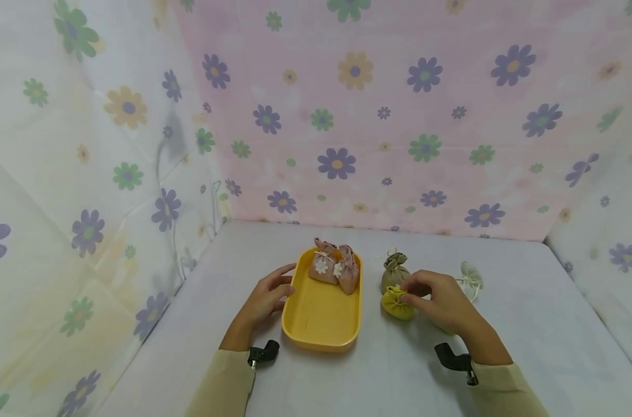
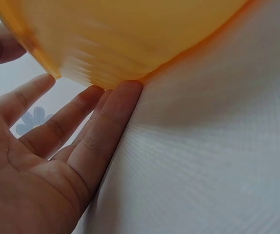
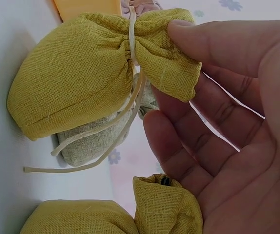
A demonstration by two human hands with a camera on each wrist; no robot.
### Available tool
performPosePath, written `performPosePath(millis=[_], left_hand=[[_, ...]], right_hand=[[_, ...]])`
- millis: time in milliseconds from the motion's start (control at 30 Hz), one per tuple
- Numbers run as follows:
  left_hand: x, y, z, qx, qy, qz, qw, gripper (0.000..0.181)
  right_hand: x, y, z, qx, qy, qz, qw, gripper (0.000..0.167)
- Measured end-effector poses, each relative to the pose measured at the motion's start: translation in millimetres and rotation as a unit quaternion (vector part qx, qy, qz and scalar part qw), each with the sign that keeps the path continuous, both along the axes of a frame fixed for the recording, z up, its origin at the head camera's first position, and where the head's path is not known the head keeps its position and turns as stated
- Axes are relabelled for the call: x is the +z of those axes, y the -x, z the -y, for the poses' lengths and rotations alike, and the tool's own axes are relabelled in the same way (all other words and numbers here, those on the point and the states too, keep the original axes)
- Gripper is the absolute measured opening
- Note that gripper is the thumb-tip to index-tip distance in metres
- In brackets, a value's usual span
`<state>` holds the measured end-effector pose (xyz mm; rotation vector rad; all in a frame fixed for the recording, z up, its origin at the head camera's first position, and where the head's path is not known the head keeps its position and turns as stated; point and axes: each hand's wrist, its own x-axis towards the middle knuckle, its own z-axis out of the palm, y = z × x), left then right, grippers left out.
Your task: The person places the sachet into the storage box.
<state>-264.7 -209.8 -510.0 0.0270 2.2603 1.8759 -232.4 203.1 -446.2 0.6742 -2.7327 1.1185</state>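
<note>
At the left side of a yellow tray point(image 1: 321, 324), my left hand point(image 1: 266, 298) holds its edge, with the thumb at the rim. In the left wrist view the other fingertips touch the outer wall. My right hand point(image 1: 443, 301) pinches the gathered neck of a yellow drawstring pouch point(image 3: 76, 73) between thumb and fingers. A beige cord hangs from that neck. Behind it stands a grey-brown drawstring pouch point(image 1: 394, 275). A second yellow pouch point(image 3: 81, 219) lies below the hand in the right wrist view, mostly hidden in the head view.
Two pink pouches with white flowers, one upright point(image 1: 323, 272) and one leaning point(image 1: 349, 275), sit at the tray's far end. A pale drawstring pouch point(image 1: 471, 275) lies beyond my right hand. Flower-print cloth walls point(image 1: 378, 133) surround the white table point(image 1: 535, 324).
</note>
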Motion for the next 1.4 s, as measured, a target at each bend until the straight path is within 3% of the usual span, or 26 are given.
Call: performPosePath(millis=[600,967,1400], left_hand=[[3.8,-2.7,-1.4,0.003,0.006,0.000,1.0000,0.054],[0.7,0.8,0.7,-0.005,0.004,-0.001,1.0000,0.055],[-0.1,0.4,0.9,-0.001,0.005,0.000,1.0000,0.055]], right_hand=[[2.6,0.7,2.7,-0.006,0.013,-0.005,0.9999,0.011],[7.3,-1.9,3.8,-0.010,0.045,-0.001,0.9989,0.010],[12.4,-4.5,8.8,-0.030,0.064,-0.041,0.9967,0.014]])
